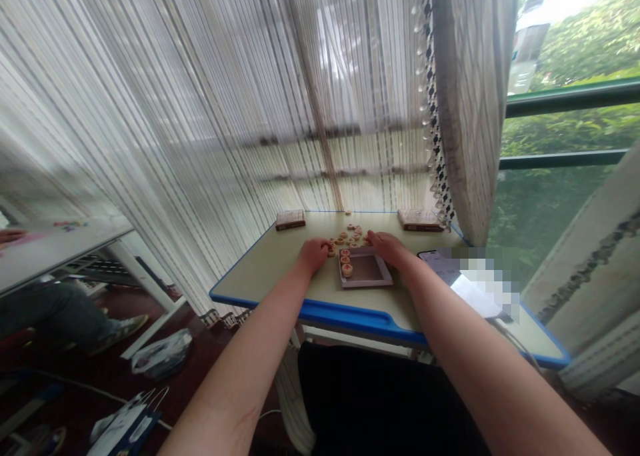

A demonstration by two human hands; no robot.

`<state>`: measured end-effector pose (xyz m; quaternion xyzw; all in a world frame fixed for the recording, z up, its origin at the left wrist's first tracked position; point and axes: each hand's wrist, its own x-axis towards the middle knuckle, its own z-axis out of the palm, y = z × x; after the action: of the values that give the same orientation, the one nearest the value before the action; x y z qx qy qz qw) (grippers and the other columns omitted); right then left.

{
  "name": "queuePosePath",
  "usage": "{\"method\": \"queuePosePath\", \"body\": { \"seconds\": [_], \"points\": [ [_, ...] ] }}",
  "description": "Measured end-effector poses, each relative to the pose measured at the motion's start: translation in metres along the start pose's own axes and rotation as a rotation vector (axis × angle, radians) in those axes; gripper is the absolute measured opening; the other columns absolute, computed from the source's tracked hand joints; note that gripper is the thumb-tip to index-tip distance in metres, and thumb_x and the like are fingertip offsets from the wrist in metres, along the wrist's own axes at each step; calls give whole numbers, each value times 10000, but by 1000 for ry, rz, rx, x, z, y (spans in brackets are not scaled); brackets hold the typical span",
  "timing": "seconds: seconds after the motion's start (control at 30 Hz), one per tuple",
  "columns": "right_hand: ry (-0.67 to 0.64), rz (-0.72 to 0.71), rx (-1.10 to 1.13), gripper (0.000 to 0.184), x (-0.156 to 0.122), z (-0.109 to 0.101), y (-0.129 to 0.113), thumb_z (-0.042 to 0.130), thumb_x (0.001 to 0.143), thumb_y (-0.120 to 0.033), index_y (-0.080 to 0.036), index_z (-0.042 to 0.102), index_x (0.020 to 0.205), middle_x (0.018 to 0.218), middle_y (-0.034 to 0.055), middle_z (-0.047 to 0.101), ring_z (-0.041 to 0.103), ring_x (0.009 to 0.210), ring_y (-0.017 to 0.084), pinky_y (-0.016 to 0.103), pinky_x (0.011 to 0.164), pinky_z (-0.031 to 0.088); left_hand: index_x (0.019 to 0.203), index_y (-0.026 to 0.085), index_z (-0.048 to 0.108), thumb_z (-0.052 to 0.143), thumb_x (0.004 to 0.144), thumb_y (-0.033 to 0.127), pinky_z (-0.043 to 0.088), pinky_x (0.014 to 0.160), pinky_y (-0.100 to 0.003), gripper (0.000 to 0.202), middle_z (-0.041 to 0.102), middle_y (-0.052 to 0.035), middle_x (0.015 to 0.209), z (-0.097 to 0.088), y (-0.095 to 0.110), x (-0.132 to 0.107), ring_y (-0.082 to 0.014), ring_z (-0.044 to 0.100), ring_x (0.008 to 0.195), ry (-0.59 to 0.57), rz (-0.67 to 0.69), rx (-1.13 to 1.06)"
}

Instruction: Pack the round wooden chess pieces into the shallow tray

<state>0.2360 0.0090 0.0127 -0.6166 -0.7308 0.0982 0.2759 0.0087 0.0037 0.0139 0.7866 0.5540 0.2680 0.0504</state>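
Observation:
A shallow open box [366, 285] lies on the table in front of me. Three round Chinese chess pieces [347, 270] with red markings stand in a column along its left inner side. Several more loose Chinese chess pieces [352, 243] are scattered just behind the box. Left of the box, my left hand [315, 253] is closed, its fingertips pinching a Chinese chess piece at the edge of the scatter. Beyond the box's right back corner, my right hand [384, 244] has its fingers together on another piece, mostly covered by them.
Two flat boxes sit at the back: one on the left [291, 220], one on the right [421, 221]. A phone [434, 261] and a white sheet [475, 296] lie on the right. The table [255, 276] has a blue edge; a string curtain [240, 109] hangs behind. Another person's leg [65, 316] shows at left.

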Motion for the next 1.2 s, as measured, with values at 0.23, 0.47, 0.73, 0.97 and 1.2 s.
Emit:
{"method": "queuePosePath", "body": {
  "seconds": [0.23, 0.47, 0.73, 0.97, 1.2],
  "points": [
    [249, 184, 7, 440, -8, -15, 10, 419, 680, -86, -105, 593, 1083, 1119, 131, 594, 534, 1034, 199, 257, 875, 381, 918, 202, 683, 486, 749, 179, 419, 885, -261, 260, 681, -25, 943, -1, 2, -1, -159, 592, 921, -28, 53, -8],
    [283, 289, 28, 365, -22, -37, 2, 445, 645, -112, -159, 667, 931, 923, 96, 674, 592, 893, 210, 264, 753, 413, 934, 197, 684, 511, 775, 246, 427, 866, -256, 240, 679, -36, 959, 3, -5, 1, -156, 598, 911, 0, 114, -54],
    [488, 418, 114, 326, -33, -61, 10, 464, 648, -179, -195, 690, 883, 860, 86, 676, 593, 815, 223, 283, 655, 421, 945, 222, 682, 527, 782, 249, 424, 884, -241, 226, 671, -10, 1004, 2, -5, 2, -147, 586, 972, -42, 69, -94],
    [121, 337, -45, 274, -30, -50, 14, 553, 606, -197, -201, 702, 835, 818, 98, 684, 617, 744, 225, 288, 626, 429, 930, 219, 688, 534, 781, 262, 428, 875, -241, 219, 677, -12, 987, 2, -4, 1, -150, 594, 954, -24, 63, -107],
    [-50, 282, -204, 156, -26, -37, 19, 620, 577, -210, -172, 708, 700, 638, 93, 667, 599, 602, 195, 262, 540, 423, 947, 229, 684, 519, 787, 270, 428, 873, -243, 233, 673, -6, 999, 1, -3, 0, -155, 591, 959, -34, 42, -99]
  ]
}}
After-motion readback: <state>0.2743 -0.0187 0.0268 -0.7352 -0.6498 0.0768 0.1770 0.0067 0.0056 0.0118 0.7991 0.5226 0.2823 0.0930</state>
